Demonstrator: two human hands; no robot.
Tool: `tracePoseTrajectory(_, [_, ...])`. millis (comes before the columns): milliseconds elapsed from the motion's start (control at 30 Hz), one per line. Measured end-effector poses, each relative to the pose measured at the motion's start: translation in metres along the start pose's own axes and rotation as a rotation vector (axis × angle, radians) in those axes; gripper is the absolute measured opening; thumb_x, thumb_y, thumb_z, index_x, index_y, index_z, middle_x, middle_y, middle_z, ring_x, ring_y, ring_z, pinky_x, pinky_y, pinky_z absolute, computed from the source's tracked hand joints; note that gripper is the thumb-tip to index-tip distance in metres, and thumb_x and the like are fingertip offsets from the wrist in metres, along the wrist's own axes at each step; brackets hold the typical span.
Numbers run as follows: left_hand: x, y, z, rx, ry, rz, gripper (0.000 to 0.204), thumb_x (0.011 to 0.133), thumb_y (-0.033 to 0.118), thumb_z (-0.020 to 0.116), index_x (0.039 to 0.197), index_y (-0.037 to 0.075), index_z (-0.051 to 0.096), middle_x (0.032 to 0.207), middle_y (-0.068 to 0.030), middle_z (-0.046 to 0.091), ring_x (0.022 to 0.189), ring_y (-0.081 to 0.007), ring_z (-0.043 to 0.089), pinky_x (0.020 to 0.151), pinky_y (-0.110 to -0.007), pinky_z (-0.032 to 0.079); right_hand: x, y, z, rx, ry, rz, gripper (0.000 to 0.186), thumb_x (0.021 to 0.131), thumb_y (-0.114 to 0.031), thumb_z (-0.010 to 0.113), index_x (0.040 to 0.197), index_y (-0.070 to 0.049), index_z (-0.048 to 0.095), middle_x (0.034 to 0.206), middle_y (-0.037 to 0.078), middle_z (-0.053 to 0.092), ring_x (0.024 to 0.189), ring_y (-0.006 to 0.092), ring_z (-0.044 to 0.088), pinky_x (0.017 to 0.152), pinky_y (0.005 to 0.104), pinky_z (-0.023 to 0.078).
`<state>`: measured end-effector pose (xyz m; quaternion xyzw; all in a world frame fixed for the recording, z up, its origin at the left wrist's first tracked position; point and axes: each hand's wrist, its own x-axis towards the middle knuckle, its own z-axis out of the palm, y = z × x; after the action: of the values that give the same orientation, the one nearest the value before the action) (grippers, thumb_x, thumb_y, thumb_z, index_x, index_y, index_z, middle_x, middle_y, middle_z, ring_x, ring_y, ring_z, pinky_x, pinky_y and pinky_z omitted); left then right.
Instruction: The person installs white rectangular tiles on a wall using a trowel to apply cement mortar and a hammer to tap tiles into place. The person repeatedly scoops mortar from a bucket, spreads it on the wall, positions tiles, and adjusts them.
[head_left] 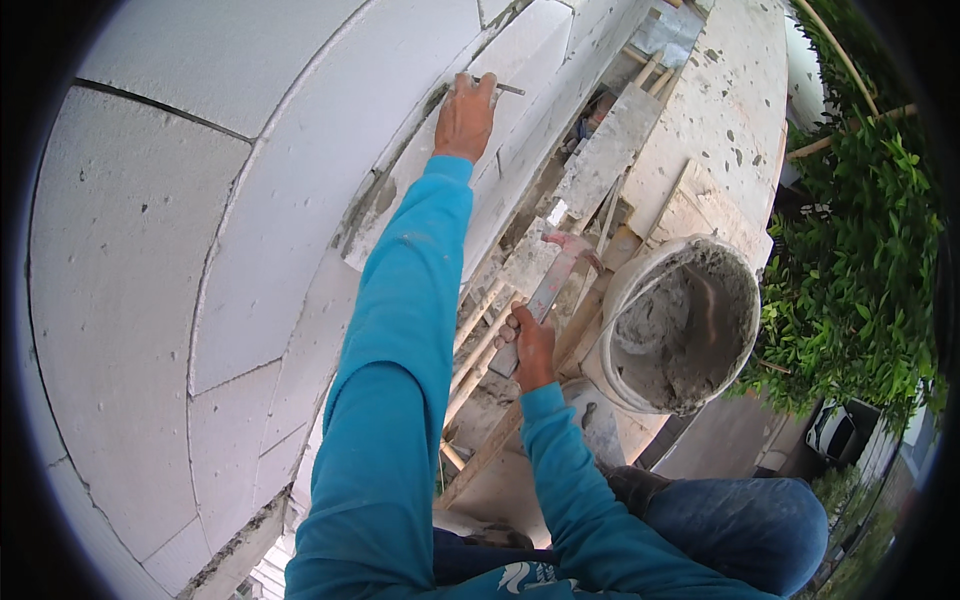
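Note:
My left hand (467,115) reaches far forward to the pale block wall, its fingers closed on a thin grey nail (510,89) whose end sticks out to the right. Behind the hand lies a ledge of white blocks (525,55) with grey mortar along its edge. Lower and to the right, my right hand (530,350) is wrapped round the grey handle of a hammer (556,280). The hammer's worn reddish head points up and away from me, over the scaffold boards.
Right of the hammer stands a white bucket (620,350) with wet grey mortar inside. Bamboo poles (472,330) and mortar-splashed boards (610,150) run along the wall, with gaps between them. Green foliage (850,270) borders the right side. A parked vehicle (840,432) shows far below.

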<state>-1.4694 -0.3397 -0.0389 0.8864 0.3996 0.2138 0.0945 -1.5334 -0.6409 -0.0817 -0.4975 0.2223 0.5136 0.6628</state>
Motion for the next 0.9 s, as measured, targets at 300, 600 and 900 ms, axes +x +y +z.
tracePoseTrajectory(300, [-0.013,-0.016,0.008,0.204,0.063,0.139,0.031,0.088,0.004,0.054,0.118,0.007,0.063,0.116,-0.0163,0.051,0.091,-0.0379,0.06,0.083,-0.046,0.051,-0.005,-0.002,0.001,0.029,-0.018,0.0,0.015,0.089,-0.009,0.062,0.094,-0.003,0.049,0.067,0.004,0.049,0.049,0.0145,0.049,0.04,0.0332,0.045])
tracePoseTrajectory(600, [-0.017,-0.019,0.005,0.219,0.001,0.114,0.037,0.087,0.002,0.051,0.123,0.002,0.059,0.122,-0.0168,0.051,0.104,-0.0379,0.059,0.089,-0.044,0.051,-0.012,-0.01,0.017,-0.048,-0.047,-0.174,0.027,0.092,-0.025,0.067,0.096,-0.008,0.047,0.069,0.003,0.05,0.05,0.014,0.05,0.042,0.0331,0.046])
tracePoseTrajectory(900, [-0.029,-0.017,-0.009,0.313,-0.086,0.186,0.051,0.092,0.016,0.049,0.14,-0.001,0.043,0.138,-0.0187,0.047,0.126,-0.0378,0.047,0.108,-0.046,0.036,-0.006,-0.05,0.073,0.09,-0.178,-0.285,0.025,0.094,-0.023,0.063,0.096,-0.006,0.045,0.065,0.004,0.048,0.047,0.0153,0.049,0.04,0.034,0.045])
